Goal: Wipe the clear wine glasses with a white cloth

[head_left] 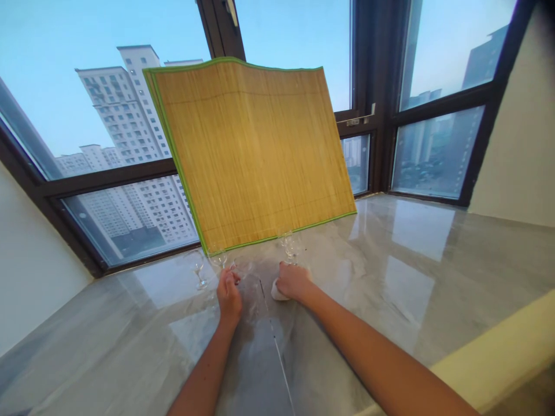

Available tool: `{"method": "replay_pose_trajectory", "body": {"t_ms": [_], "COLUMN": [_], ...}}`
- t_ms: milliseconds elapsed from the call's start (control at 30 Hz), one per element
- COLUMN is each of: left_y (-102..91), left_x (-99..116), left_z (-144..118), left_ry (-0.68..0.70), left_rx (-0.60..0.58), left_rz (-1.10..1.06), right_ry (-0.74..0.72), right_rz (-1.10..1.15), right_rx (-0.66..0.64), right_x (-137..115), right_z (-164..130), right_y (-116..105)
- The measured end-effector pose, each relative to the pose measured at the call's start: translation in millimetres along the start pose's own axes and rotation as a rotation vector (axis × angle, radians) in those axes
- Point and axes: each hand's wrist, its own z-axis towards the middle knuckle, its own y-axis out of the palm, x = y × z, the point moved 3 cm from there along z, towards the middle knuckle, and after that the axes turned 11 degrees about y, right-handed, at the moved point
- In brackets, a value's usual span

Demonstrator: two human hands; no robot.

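Glass-wiping, mid-step. My left hand (228,294) is closed around a small clear stemmed glass (240,267), which lies tipped toward the middle of the grey marble bench (390,271); the fingers wrap its stem or lower bowl, and I cannot tell which. My right hand (293,281) is curled over a wadded white cloth (277,292), pressing it against the bench surface just beside the held glass. The two hands are near each other, not touching.

By my judgement the step in hand is bringing cloth and glass together. That calls for a light grip: the glass looks thin, and the polished stone beneath it is hard.

Other glasses: one clear stemmed glass (198,267) stands upright to the left of my left hand. Another (219,258) stands just behind that hand, and a third (290,245) stands just beyond my right hand. All stand at the foot of a tan bamboo mat with green edging (251,150) that leans against the dark-framed window (377,115). Every glass appears empty; I see no liquid, though the clear walls make it hard to be sure.
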Motion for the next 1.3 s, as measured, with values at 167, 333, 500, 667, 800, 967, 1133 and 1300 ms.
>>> {"method": "replay_pose_trajectory", "body": {"t_ms": [167,333,500,667,800,967,1133,1300], "left_y": [-0.8,-2.0,-1.4,6.2,17.7,21.2,15.7,16.8], "left_x": [0,-4,-3,5,21,33,28,29], "left_z": [-1,-2,-3,-5,-9,-12,-12,-12], "left_ry": [0.013,0.006,0.098,0.171,0.308,0.373,0.355,0.307], "left_rx": [-0.017,-0.067,-0.130,-0.307,-0.548,-0.650,-0.614,-0.618], "left_rz": [0.028,0.144,0.490,0.771,0.680,0.599,0.615,0.737], "right_ry": [-0.084,-0.208,-0.265,-0.400,-0.503,-0.501,-0.374,-0.334], "right_rz": [0.048,0.124,0.326,0.578,0.561,0.469,0.402,0.376], "right_rx": [0.076,0.137,0.278,0.503,0.573,0.557,0.506,0.455], "right_x": [-7,-16,-18,-18,-20,-23,-18,-14], "right_z": [-5,-10,-11,-15,-20,-22,-21,-20], "right_y": [-2,-8,-11,-14,-14,-14,-23,-31]}}
